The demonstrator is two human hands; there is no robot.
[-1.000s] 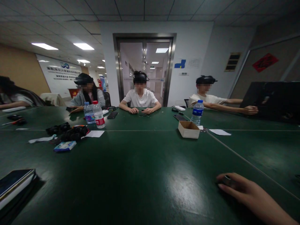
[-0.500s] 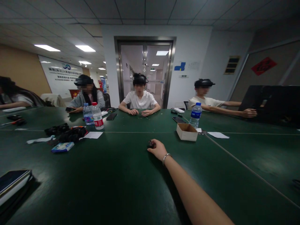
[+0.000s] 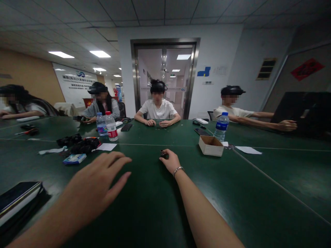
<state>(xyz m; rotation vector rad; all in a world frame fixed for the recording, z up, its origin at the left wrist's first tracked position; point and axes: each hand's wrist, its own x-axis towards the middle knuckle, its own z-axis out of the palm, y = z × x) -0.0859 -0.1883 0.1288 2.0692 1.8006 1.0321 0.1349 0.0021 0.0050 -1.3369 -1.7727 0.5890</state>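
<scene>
My right hand (image 3: 170,161) is closed around a small dark object (image 3: 162,154) with a shiny metallic top, held at the green table's surface. Its exact kind is too small to make out, and my fingers cover part of it. A silver bracelet (image 3: 178,170) circles that wrist. Over the table on the left hovers my left hand (image 3: 99,182), empty, thumb and fingers apart. Beyond its fingers lie a blue-and-white packet (image 3: 74,158) and a heap of black gear (image 3: 84,145).
An open cardboard box (image 3: 211,148) and a water bottle (image 3: 221,126) stand to the right. Two more bottles, one red-capped (image 3: 111,128), stand left of centre. A phone-like device (image 3: 19,198) lies near left. Several people sit across the green table (image 3: 144,213).
My left hand has come into view from the lower left, open. My right hand and the small dark object sit slightly further left in view, while the surroundings have shifted right.
</scene>
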